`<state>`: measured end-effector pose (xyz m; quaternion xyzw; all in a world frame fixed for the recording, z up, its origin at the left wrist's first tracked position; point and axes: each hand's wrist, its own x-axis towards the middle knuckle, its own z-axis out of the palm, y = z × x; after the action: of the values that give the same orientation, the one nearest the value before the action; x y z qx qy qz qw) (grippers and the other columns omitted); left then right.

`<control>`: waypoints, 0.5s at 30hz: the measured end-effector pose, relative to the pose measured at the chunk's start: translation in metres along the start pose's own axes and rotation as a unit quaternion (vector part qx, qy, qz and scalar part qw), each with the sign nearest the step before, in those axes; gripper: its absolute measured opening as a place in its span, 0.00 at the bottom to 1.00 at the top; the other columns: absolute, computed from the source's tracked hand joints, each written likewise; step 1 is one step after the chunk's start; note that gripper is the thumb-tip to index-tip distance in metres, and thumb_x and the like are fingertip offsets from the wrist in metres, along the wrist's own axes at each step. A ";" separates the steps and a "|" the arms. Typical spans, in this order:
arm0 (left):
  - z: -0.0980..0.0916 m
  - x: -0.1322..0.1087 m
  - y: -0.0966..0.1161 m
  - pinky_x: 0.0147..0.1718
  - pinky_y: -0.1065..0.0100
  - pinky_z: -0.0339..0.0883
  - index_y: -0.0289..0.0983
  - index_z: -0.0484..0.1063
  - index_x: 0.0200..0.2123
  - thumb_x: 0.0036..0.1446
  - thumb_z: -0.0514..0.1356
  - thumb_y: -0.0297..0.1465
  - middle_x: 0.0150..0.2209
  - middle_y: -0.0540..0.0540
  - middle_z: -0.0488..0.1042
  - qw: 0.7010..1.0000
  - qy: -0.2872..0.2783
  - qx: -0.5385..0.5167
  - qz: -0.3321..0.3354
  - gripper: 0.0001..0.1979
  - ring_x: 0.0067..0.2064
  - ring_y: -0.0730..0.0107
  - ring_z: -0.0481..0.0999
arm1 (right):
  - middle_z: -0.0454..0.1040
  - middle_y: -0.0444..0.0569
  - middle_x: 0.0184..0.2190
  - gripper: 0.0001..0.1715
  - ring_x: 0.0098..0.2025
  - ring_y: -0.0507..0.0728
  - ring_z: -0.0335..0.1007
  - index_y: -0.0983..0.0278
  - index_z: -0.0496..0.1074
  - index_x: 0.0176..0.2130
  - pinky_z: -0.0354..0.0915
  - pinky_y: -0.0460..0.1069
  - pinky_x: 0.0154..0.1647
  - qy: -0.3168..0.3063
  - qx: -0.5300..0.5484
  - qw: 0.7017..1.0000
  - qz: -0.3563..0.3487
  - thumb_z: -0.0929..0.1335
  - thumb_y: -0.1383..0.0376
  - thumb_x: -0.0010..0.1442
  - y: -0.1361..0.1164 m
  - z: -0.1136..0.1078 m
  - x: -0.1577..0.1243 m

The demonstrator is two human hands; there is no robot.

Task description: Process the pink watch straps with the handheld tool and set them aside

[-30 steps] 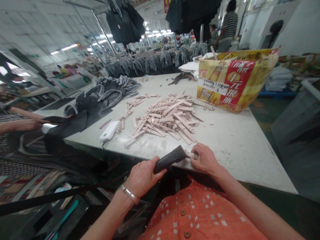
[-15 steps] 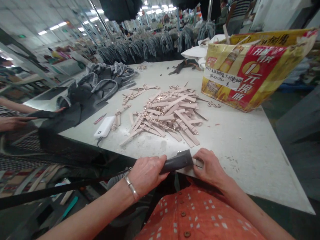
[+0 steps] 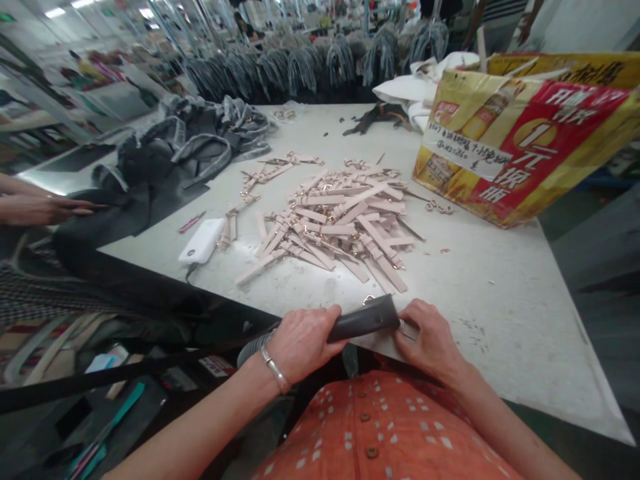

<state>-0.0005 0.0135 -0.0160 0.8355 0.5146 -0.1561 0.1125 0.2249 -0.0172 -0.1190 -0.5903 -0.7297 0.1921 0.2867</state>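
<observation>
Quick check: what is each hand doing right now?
Left hand: closed around the dark strap.
Right hand: fingers at the dark strap's end on the table edge; whether it grips cannot be told.

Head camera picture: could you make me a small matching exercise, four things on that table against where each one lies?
Things:
1. dark handle
2. white power bank
3. yellow and red bag
4. pink straps

Places:
A. heaped at the table's middle
B. standing at the far right
C. at the near edge, in the left hand, right hand at its tip
D. left of the heap, near the table's edge

Pairs: 1-C, 2-D, 3-B, 4-A
</observation>
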 end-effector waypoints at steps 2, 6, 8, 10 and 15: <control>0.002 0.001 0.000 0.33 0.67 0.64 0.40 0.65 0.37 0.54 0.52 0.43 0.32 0.45 0.75 1.000 0.002 -0.020 -0.006 0.14 0.37 0.59 0.76 | 0.67 0.47 0.28 0.04 0.34 0.56 0.62 0.63 0.68 0.29 0.56 0.50 0.37 0.001 -0.003 1.000 -0.002 0.65 0.66 0.48 0.001 0.000 0.000; 0.005 0.001 -0.006 0.32 0.67 0.64 0.40 0.66 0.38 0.55 0.51 0.44 0.31 0.45 0.75 0.999 0.010 -0.033 -0.013 0.15 0.37 0.58 0.76 | 0.67 0.48 0.28 0.04 0.34 0.56 0.62 0.63 0.69 0.29 0.57 0.50 0.36 0.002 -0.010 1.000 -0.001 0.65 0.66 0.50 0.000 0.000 0.000; 0.005 -0.001 -0.013 0.31 0.67 0.63 0.41 0.66 0.39 0.54 0.51 0.45 0.31 0.46 0.75 0.999 0.010 -0.031 -0.028 0.16 0.36 0.59 0.76 | 0.67 0.48 0.28 0.04 0.34 0.56 0.63 0.63 0.69 0.29 0.57 0.50 0.36 0.005 -0.013 1.000 -0.001 0.65 0.66 0.50 -0.002 -0.001 0.000; 0.003 -0.004 -0.020 0.30 0.68 0.63 0.41 0.66 0.39 0.54 0.51 0.45 0.30 0.46 0.75 0.999 0.003 -0.026 -0.043 0.16 0.36 0.60 0.76 | 0.67 0.48 0.28 0.04 0.35 0.56 0.63 0.63 0.69 0.29 0.57 0.50 0.37 0.005 -0.015 1.000 0.002 0.65 0.66 0.50 -0.003 -0.001 0.000; 0.000 -0.011 -0.019 0.30 0.66 0.63 0.42 0.66 0.37 0.55 0.50 0.45 0.29 0.47 0.75 0.999 -0.006 -0.003 -0.033 0.15 0.35 0.58 0.76 | 0.67 0.48 0.28 0.04 0.34 0.56 0.62 0.63 0.69 0.29 0.56 0.50 0.37 -0.005 -0.011 1.000 0.006 0.65 0.67 0.49 -0.004 -0.002 0.001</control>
<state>-0.0217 0.0128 -0.0121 0.8170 0.5414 -0.1633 0.1127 0.2229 -0.0175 -0.1147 -0.5966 -0.7300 0.1886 0.2752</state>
